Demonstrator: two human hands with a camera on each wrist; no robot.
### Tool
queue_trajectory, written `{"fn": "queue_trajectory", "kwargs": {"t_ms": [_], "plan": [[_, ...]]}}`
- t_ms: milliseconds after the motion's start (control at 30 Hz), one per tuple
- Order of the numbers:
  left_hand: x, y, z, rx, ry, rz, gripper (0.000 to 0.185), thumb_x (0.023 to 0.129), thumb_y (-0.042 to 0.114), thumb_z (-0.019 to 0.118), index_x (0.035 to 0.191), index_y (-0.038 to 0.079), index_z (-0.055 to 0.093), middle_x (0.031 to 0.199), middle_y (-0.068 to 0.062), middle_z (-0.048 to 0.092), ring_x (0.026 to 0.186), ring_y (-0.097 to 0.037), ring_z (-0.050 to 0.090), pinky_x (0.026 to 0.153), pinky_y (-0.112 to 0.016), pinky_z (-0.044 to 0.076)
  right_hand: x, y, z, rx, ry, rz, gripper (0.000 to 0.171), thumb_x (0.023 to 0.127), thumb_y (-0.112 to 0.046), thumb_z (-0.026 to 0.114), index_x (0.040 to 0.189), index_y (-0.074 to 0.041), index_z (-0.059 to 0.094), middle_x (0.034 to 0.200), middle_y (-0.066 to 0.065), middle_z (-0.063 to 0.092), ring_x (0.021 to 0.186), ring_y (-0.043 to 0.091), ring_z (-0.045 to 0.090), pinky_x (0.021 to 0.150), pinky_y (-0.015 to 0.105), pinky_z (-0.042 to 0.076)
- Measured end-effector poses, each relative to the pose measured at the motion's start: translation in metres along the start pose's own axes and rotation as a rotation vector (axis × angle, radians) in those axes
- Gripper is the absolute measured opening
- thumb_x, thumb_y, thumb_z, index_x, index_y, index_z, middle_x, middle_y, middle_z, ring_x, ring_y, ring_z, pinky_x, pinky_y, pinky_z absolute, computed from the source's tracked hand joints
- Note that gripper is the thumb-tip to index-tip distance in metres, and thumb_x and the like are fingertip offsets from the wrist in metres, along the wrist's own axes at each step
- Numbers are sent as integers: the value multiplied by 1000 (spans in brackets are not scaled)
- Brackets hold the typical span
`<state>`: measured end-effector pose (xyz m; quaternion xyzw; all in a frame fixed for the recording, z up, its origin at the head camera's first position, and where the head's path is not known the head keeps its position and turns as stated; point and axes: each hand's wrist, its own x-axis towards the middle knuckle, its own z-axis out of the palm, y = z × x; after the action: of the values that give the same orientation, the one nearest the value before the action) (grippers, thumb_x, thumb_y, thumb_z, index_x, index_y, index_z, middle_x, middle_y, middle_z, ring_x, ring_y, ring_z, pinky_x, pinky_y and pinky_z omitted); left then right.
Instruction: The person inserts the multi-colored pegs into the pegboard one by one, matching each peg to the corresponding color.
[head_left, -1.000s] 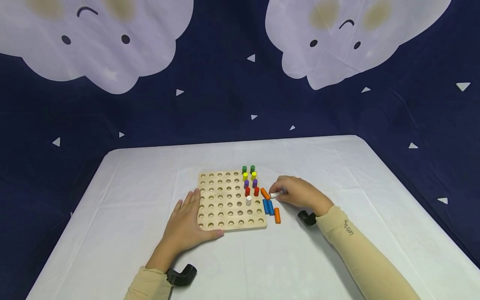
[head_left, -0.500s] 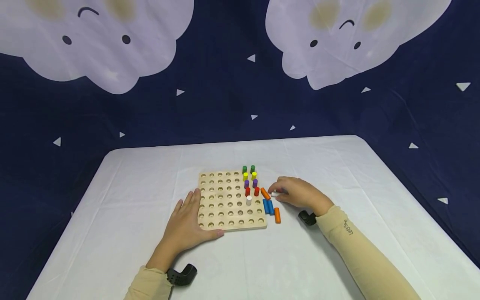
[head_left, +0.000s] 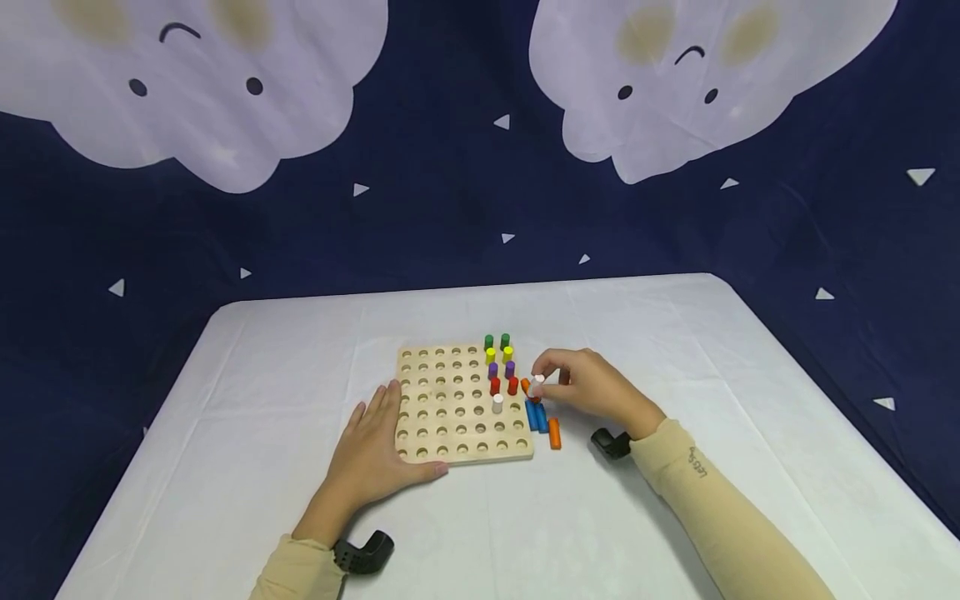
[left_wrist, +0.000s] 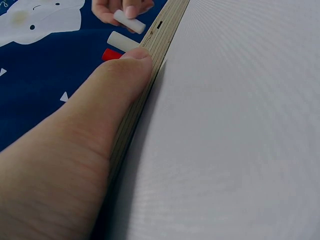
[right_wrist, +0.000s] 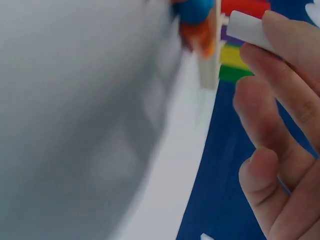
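White peg (head_left: 537, 384) upright in right hand (head_left: 588, 385)

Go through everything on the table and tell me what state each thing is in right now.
Wooden pegboard: flat on the table, mostly empty holes.
Standing pegs: upright in the board's right columns.
White peg: lifted, pinched by the right hand.
Blue pegs: lying beside the board.
Orange peg: lying on the table.
Left hand: flat, thumb against the board's edge.

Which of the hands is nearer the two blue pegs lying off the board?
Right. The right hand hovers just above-right of the blue pegs, pinching a white peg; the left hand rests at the pegboard's opposite corner.
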<state>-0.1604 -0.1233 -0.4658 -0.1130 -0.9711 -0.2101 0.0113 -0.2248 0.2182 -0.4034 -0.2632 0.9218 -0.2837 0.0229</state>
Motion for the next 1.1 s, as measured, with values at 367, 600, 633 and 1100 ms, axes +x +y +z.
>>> {"fn": "queue_trajectory", "kwargs": {"t_ms": [367,600,633,1100], "plan": [[-1,0,1,-8,0,1,150,53,99,55,159,4,8,167,-12,15,155,-29,14,127,-50,9,5,-21,12,-73,-18,-56,14,86,-32,78,96,-29,69,89,-16,70,58,5,50,55,21,43],[0,1,1,1,12,15,149,55,96,58,159,2,10,167,-13,14,155,-30,14,126,-51,11,4,-20,16,-78,-11,-84,13,86,-30,78,96,-27,69,86,-16,68,58,3,48,54,20,42],[0,0,1,2,13,14,148,55,96,58,159,2,10,167,-13,14,155,-30,14,126,-51,11,4,-20,17,-80,-11,-84,13,86,-29,78,96,-27,70,86,-16,68,58,3,48,54,20,42],[-1,1,-1,1,17,12,148,55,96,59,159,2,11,166,-13,16,155,-31,16,126,-52,12,4,-23,16,-46,-44,-90,15,87,-29,77,101,-25,71,89,-16,70,60,5,48,56,20,42]]}}
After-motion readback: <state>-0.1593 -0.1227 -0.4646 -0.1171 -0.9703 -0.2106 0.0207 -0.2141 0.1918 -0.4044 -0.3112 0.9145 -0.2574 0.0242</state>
